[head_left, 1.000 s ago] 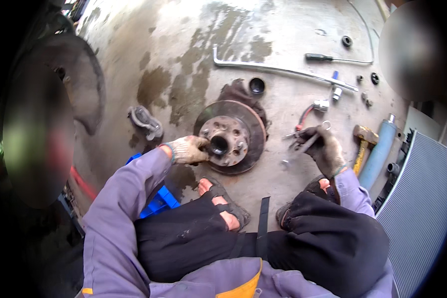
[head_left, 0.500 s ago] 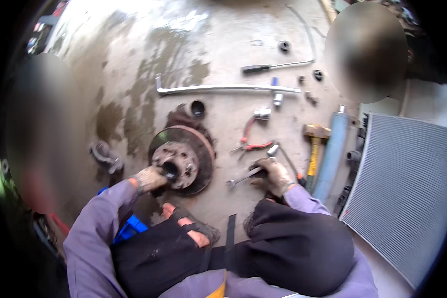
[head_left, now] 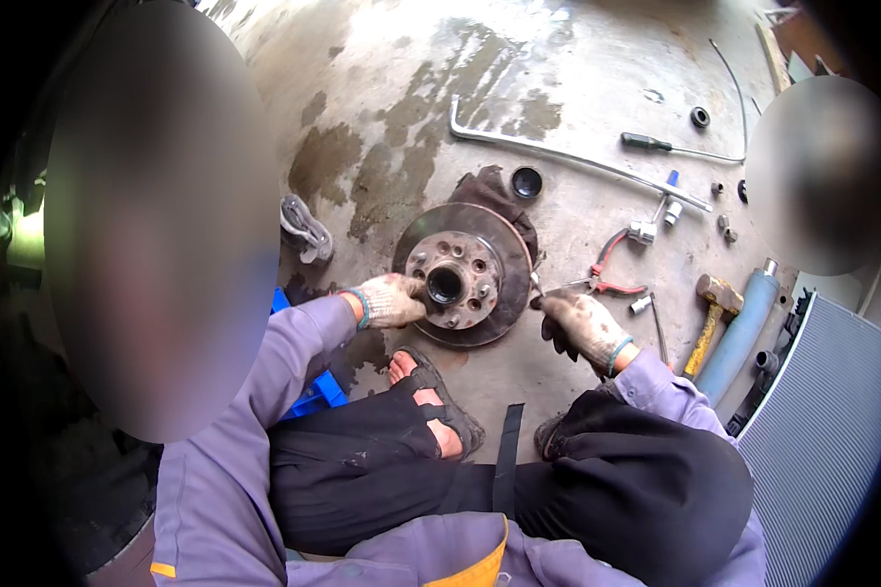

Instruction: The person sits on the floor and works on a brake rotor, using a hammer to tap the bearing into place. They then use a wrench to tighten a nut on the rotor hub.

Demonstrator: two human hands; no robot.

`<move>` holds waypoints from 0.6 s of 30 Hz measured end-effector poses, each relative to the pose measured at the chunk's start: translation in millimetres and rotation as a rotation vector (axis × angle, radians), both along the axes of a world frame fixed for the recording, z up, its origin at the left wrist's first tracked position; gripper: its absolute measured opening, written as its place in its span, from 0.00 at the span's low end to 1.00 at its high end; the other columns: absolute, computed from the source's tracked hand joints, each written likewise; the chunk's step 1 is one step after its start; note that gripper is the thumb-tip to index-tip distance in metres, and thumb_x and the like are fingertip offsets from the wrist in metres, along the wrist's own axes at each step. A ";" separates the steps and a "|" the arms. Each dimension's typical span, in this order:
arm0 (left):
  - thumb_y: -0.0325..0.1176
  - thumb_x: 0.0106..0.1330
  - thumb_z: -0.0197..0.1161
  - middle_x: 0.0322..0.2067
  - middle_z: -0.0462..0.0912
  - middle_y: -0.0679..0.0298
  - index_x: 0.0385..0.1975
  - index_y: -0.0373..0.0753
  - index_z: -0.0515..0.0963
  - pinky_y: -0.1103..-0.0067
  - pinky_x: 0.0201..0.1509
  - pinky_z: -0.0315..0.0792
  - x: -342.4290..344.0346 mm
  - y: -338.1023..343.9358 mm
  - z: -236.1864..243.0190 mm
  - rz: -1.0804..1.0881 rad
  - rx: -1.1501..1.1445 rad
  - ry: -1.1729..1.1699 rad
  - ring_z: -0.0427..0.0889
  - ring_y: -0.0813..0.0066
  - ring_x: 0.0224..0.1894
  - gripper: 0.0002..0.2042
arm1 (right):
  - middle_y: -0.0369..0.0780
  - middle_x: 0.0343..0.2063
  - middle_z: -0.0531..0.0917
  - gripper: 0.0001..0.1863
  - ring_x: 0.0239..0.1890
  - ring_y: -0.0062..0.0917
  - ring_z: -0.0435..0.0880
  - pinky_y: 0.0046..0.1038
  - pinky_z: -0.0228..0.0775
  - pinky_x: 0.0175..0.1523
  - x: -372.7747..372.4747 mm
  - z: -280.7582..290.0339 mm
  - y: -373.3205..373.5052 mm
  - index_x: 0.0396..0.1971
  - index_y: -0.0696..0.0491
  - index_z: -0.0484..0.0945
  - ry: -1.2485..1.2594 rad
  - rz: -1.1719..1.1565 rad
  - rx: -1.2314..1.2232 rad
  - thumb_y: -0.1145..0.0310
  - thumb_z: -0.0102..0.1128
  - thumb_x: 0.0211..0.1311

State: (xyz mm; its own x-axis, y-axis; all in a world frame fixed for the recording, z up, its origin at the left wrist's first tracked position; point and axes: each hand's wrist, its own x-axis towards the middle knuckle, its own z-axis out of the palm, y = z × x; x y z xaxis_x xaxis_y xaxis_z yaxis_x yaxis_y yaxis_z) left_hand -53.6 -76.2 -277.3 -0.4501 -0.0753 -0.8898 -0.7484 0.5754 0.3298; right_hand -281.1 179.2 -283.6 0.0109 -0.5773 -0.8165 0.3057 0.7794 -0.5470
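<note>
A rusty brake disc (head_left: pixel 505 313) with a raised hub (head_left: pixel 465 254) lies on the floor before me on a dark, dirty lump (head_left: pixel 494 186). My gloved left hand (head_left: pixel 390 298) grips the hub at its left side, fingers curled by the dark centre bore. My gloved right hand (head_left: pixel 582 328) is closed on a wrench (head_left: pixel 535 288), mostly hidden by the fingers, whose end is at the disc's right edge. Red-handled pliers (head_left: pixel 619 288) and a socket tool (head_left: pixel 641 305) lie just beyond that hand. A black cup (head_left: pixel 527 183) stands behind the disc.
A long bar (head_left: pixel 578 164), screwdriver (head_left: pixel 646 141) and several sockets (head_left: pixel 724 223) lie behind. To the right are a hammer (head_left: pixel 719 291), blue cylinder (head_left: pixel 746 333) and finned panel (head_left: pixel 817 411); to the left, a metal bracket (head_left: pixel 306 230) and blue tray (head_left: pixel 313 394).
My right hand has moved left with the wrench, from beside my right knee to the disc's edge. My left hand stays on the hub. The view has shifted about.
</note>
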 end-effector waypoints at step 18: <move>0.37 0.67 0.60 0.46 0.85 0.48 0.49 0.38 0.77 0.59 0.52 0.79 -62.0 11.7 -9.4 -0.351 -0.475 0.519 0.86 0.47 0.48 0.14 | 0.50 0.47 0.86 0.19 0.53 0.45 0.85 0.42 0.75 0.59 7.3 -18.7 -17.3 0.52 0.54 0.83 0.790 0.328 -0.380 0.60 0.56 0.68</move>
State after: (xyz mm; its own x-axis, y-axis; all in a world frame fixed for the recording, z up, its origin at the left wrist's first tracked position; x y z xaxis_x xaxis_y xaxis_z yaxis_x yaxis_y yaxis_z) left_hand -115.7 -64.5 -286.6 -0.8671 -0.1717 -0.4675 -0.3148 0.9164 0.2471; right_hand -273.8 162.0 -302.3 -0.2573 -0.8733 -0.4137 -0.4668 0.4872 -0.7381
